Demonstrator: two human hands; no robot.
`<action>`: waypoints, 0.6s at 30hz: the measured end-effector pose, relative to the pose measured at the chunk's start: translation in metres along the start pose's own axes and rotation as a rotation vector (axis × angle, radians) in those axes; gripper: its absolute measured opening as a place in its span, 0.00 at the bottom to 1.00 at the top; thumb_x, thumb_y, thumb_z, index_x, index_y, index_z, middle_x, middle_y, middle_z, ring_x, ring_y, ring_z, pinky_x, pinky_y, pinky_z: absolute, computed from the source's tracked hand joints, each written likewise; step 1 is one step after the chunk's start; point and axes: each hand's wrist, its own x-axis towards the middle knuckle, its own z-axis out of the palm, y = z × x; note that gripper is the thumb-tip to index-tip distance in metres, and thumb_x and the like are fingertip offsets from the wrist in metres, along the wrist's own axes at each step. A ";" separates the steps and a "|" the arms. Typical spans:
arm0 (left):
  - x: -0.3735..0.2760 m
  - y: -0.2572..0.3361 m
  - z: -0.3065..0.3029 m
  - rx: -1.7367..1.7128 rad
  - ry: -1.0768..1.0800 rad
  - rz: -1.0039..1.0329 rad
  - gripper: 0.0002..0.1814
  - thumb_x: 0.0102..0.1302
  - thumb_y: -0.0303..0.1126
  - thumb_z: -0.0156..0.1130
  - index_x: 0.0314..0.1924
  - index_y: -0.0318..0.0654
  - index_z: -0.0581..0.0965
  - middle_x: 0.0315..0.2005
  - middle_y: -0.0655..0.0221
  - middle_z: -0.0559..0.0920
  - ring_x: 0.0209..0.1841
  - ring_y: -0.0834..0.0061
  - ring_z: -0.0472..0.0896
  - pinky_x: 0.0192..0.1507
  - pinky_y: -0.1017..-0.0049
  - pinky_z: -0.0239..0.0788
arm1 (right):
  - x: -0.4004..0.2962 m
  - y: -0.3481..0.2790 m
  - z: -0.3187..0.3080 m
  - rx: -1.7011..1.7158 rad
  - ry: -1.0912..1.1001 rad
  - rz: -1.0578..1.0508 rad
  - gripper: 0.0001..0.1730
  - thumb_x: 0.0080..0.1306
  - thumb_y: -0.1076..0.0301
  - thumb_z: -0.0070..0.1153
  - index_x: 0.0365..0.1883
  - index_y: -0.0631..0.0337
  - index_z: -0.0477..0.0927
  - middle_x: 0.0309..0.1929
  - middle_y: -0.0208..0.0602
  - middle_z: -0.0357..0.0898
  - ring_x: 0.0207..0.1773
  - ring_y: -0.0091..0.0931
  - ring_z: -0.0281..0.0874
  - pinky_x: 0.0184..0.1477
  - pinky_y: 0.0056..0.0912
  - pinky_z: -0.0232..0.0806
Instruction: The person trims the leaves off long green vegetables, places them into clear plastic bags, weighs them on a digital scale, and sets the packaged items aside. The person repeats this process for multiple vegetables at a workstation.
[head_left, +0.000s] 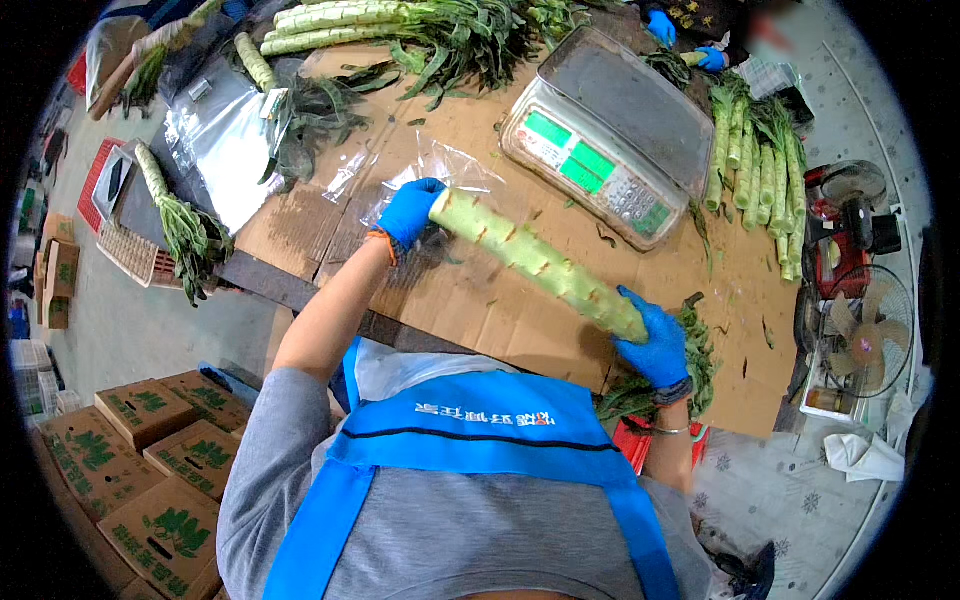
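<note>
A thick pale-green celtuce stem (540, 262) with brownish leaf scars stretches slantwise over the cardboard-covered table (420, 300). My left hand (411, 214), in a blue glove, grips its upper left end. The lower right end is in my gloved right hand (656, 337), fingers wrapped around it. Dark green leaves (699, 352) show beside and beneath the right hand; whether they belong to this stem I cannot tell. Crumpled clear plastic film (450, 161) lies just beyond the left hand. Past the stem stands a digital scale (600, 142) with lit green displays.
Trimmed celtuce stems (757, 172) lie at the right, near fans (866, 337). Leafy celtuce (352, 22) is heaped at the far edge. Clear bags (217, 142) and another celtuce (169, 195) are at left. Cartons (157, 525) stack lower left. Another person's gloved hands (661, 28) work opposite.
</note>
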 end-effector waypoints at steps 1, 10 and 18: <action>-0.001 0.013 -0.001 -0.020 0.013 -0.061 0.11 0.62 0.35 0.59 0.35 0.33 0.81 0.24 0.71 0.81 0.28 0.81 0.76 0.31 0.78 0.68 | -0.001 0.005 0.007 -0.044 -0.016 0.008 0.36 0.49 0.61 0.66 0.59 0.44 0.74 0.38 0.44 0.80 0.38 0.42 0.79 0.42 0.41 0.71; -0.035 0.083 0.016 0.963 0.046 0.191 0.09 0.57 0.39 0.60 0.32 0.42 0.79 0.41 0.57 0.81 0.34 0.54 0.80 0.37 0.62 0.72 | -0.001 0.010 0.011 -0.175 -0.006 0.045 0.35 0.48 0.60 0.64 0.59 0.44 0.74 0.37 0.43 0.81 0.37 0.41 0.79 0.40 0.43 0.72; -0.038 0.087 0.047 0.949 0.072 0.398 0.07 0.60 0.37 0.58 0.34 0.43 0.76 0.50 0.64 0.79 0.30 0.57 0.81 0.29 0.62 0.72 | 0.012 -0.011 -0.002 -0.193 0.029 -0.056 0.33 0.49 0.60 0.63 0.57 0.44 0.76 0.36 0.42 0.81 0.35 0.40 0.79 0.38 0.41 0.71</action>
